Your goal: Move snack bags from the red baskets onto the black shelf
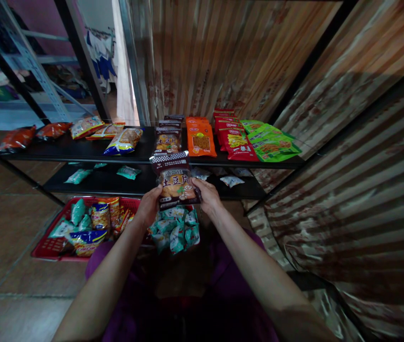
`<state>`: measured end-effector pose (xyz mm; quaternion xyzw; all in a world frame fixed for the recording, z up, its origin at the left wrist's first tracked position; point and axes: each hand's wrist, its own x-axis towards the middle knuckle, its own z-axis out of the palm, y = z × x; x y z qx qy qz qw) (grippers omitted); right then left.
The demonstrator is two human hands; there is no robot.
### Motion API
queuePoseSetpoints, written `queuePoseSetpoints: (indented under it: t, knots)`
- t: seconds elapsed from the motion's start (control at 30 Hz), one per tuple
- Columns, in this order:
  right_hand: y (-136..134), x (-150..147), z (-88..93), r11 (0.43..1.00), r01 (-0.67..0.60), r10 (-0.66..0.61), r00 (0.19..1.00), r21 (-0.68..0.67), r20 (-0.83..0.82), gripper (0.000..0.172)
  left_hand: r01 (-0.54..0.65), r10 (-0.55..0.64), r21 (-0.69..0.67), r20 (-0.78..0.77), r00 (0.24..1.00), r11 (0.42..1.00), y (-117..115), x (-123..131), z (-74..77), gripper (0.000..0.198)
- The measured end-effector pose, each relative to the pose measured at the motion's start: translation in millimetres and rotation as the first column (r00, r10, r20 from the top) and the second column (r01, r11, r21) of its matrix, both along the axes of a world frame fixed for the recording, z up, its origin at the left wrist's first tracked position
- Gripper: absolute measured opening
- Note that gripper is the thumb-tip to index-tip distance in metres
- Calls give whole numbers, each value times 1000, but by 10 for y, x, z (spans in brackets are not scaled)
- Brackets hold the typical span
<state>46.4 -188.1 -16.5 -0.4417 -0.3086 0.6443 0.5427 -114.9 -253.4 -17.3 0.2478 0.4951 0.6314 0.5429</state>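
Observation:
A dark brown potato chip bag (174,183) is held upright in front of the shelf edge, its printed face toward me. My left hand (149,204) grips its left side, and my right hand (207,194) grips its right side. Just behind it, a row of matching brown chip bags (167,140) stands on the black upper shelf (134,160). To the right of that row are orange snack packets (201,138), red snack packets (235,137) and green snack packets (269,142).
Several snack bags (123,141) lie on the upper shelf's left half. The lower shelf (91,186) holds small packets. On the floor, a red basket (45,248) contains mixed snacks, beside a heap of small teal packets (176,232). A striped curtain (330,199) hangs at right.

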Motion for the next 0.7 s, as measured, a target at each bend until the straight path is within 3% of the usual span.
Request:
queuePoseSetpoints:
  t: [0.1,0.27,0.37,0.47,0.57,0.7]
  knots:
    - [-31,15,49,999,-40,40,999,0,4,19,56,-57,8,76,995,998,69,1,28,26]
    - [-250,20,65,993,-113,113,993,-30,-20,27,-120,119,-1,171,978,993,251,20,42,19]
    - [-451,-49,12,970,-235,232,971,-70,-51,33,-142,133,46,160,978,989,326,66,72,20]
    - [-563,-156,-36,972,-236,236,967,12,-93,33,-135,125,81,122,985,988,343,128,97,19]
    - [-571,-226,-49,981,-185,190,977,61,-91,31,-142,139,-1,197,970,990,338,162,124,20]
    - [-578,-243,-39,974,-210,218,971,86,-99,25,-113,153,-151,292,944,982,319,159,192,26]
